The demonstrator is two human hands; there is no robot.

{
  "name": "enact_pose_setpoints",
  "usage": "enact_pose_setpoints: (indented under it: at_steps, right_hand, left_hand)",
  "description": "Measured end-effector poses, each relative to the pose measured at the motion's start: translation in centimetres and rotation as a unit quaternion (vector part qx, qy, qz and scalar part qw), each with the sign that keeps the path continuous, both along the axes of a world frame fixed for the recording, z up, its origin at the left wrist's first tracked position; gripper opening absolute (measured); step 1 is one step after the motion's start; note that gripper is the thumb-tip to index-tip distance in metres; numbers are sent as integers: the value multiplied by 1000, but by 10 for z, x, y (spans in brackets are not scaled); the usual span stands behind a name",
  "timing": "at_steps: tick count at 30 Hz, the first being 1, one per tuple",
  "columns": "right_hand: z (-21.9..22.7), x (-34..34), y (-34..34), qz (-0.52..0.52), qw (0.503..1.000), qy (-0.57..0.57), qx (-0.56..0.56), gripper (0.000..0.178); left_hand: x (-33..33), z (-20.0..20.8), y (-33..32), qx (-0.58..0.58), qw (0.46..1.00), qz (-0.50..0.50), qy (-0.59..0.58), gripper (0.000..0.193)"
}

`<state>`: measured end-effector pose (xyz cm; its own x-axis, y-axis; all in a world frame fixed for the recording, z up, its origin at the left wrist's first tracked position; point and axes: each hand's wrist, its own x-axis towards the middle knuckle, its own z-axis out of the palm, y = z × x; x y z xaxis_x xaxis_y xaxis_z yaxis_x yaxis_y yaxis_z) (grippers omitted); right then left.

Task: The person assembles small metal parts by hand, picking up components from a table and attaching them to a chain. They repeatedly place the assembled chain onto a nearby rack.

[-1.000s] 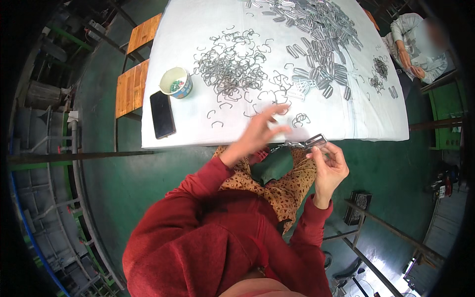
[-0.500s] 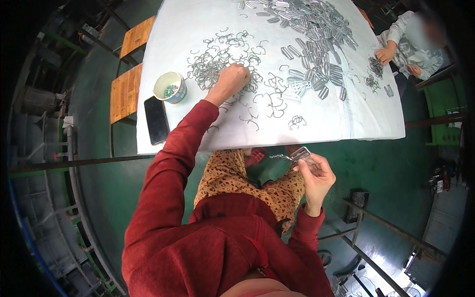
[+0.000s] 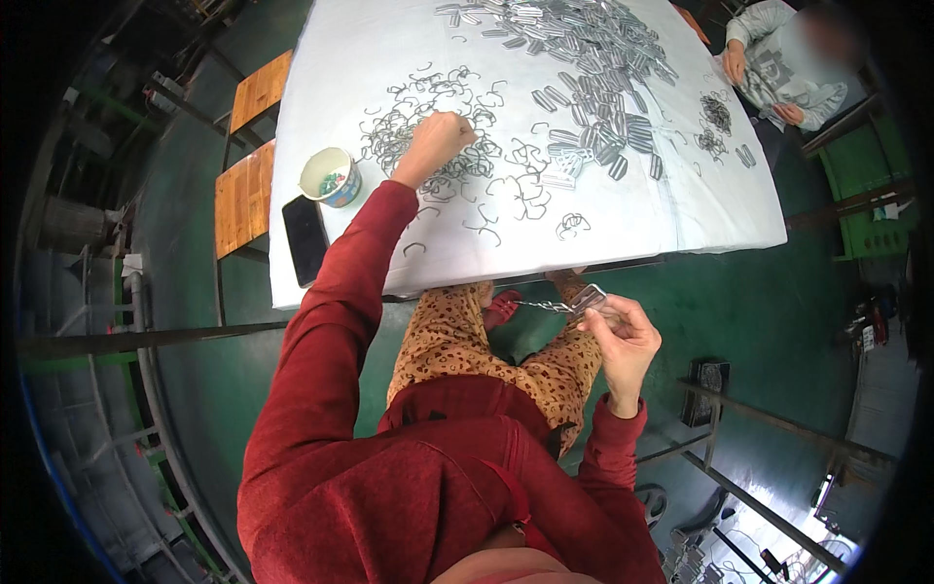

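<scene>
Head view: left hand (image 3: 440, 142) at upper left-center, over the bent-wire pile (image 3: 392, 138) on the white-covered counter (image 3: 632, 226); curled, can't tell if that grip has anything. Right hand (image 3: 625, 341), right of center below the counter edge, grip pinching a rectangular metal piece (image 3: 587, 299), thin metallic strand (image 3: 547, 307) trailing left. Cup (image 3: 344, 187) and phone (image 3: 305, 239) at left.

Our left hand (image 3: 443, 141) has moved from the near side of the table (image 3: 623, 229) to the pile of wire hooks (image 3: 394, 134) farther left; at far right, we see a co-worker's hand (image 3: 735, 64) now away from the small dark pile (image 3: 716, 115)
</scene>
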<state>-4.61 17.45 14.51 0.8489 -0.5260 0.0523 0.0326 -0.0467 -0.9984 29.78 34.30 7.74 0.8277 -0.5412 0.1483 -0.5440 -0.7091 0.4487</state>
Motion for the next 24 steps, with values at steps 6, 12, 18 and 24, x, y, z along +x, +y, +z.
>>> enact_pose_setpoints:
  at_steps: [6,12,18,24]
  right_hand:
    - [9,2,-1,-9,1000,-4,-4,19]
    - [0,2,-4,-4,1000,9,-3,19]
    - [-6,8,0,-2,1000,-19,22,19]
    - [2,11,-8,-22,999,13,-37,20]
  left_hand:
    - [39,-35,-32,57,998,19,12,23]
    - [33,20,-13,-17,992,-51,114,17]
    - [22,-9,-4,71,993,-23,-97,11]
    - [24,-37,-28,88,994,-3,-70,21]
